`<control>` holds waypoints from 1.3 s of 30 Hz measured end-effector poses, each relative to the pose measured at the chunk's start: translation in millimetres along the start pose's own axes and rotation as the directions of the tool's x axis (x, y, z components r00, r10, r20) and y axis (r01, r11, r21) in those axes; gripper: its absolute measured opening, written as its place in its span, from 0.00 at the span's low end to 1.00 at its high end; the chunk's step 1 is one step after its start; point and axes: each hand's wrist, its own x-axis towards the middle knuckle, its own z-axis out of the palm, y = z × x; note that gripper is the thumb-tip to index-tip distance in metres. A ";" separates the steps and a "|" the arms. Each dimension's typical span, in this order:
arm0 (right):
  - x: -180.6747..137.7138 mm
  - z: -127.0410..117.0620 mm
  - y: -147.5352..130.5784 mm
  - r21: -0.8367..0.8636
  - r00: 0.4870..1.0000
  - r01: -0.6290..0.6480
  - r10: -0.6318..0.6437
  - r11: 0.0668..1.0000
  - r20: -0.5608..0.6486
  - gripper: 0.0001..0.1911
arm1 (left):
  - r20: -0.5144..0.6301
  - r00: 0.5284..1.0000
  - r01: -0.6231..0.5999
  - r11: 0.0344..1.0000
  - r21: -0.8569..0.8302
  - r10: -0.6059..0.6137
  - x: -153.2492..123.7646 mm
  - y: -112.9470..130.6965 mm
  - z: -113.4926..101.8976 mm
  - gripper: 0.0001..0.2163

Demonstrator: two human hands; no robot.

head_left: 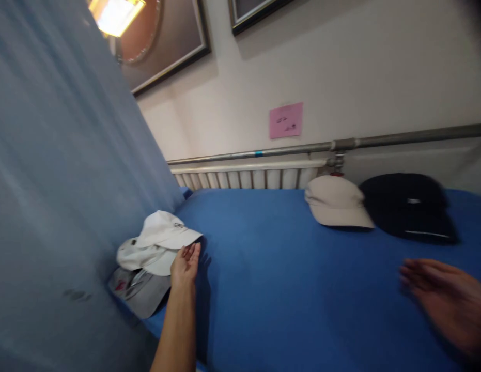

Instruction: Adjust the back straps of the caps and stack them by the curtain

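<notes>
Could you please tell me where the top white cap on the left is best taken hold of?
I'd grip the top white cap by its brim, from the right: the brim points that way, towards the left hand, while the curtain hangs to the left and other caps lie beneath.

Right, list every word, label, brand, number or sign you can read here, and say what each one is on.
None can be read with certainty.
Pink paper: dark marks, too small and blurred to read.
Top white cap: small dark mark on its front, unreadable.
Black cap: small pale mark on its front, too blurred to read.
Gray cap: reddish and pale markings, no legible letters.
</notes>
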 end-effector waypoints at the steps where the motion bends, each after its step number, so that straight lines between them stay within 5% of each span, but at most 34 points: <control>1: -13.5 6.5 -9.8 0.001 0.996 -0.084 0.084 0.996 -0.031 0.06 | 0.036 0.997 0.070 0.997 0.031 -0.072 -7.9 -12.1 4.1 0.08; 4: -46.2 24.0 -26.6 -0.050 0.986 -0.147 0.150 0.988 0.072 0.09 | 0.176 0.937 0.274 0.947 0.170 -0.303 -33.2 -59.2 28.8 0.08; 9: -56.6 31.0 -23.9 -0.072 0.970 -0.195 0.203 0.978 0.137 0.07 | 0.326 0.692 0.501 0.754 0.425 -0.644 -83.9 -153.5 91.6 0.04; 13: -49.1 25.7 -24.6 -0.051 0.972 -0.200 0.205 0.978 0.113 0.06 | 0.339 0.536 0.593 0.630 0.501 -0.773 -114.0 -219.3 142.1 0.05; 18: -37.6 22.1 -27.7 -0.063 0.967 -0.222 0.228 0.973 0.113 0.05 | 0.340 0.522 0.625 0.622 0.471 -0.782 -121.9 -273.8 205.2 0.12; 23: -34.2 19.7 -25.2 -0.085 0.959 -0.234 0.245 0.968 0.143 0.04 | 0.306 0.633 0.591 0.699 0.403 -0.711 -112.9 -297.4 246.8 0.11; 27: -33.6 17.8 -24.9 -0.084 0.958 -0.243 0.252 0.966 0.139 0.03 | 0.334 0.676 0.542 0.750 0.379 -0.657 -104.8 -287.0 234.4 0.06; 33: -30.9 20.9 -29.6 -0.002 0.896 -0.433 0.431 0.901 0.111 0.15 | 0.490 0.631 0.446 0.798 0.405 -0.602 -100.5 -229.5 154.3 0.10; 36: -33.9 22.8 -32.4 0.049 0.860 -0.482 0.462 0.875 0.218 0.19 | 0.538 0.582 0.390 0.790 0.474 -0.610 -103.1 -203.2 119.3 0.09; 39: -42.1 23.6 -32.1 0.038 0.861 -0.417 0.382 0.908 0.336 0.13 | 0.608 0.575 0.251 0.825 0.507 -0.548 -106.4 -186.0 101.0 0.16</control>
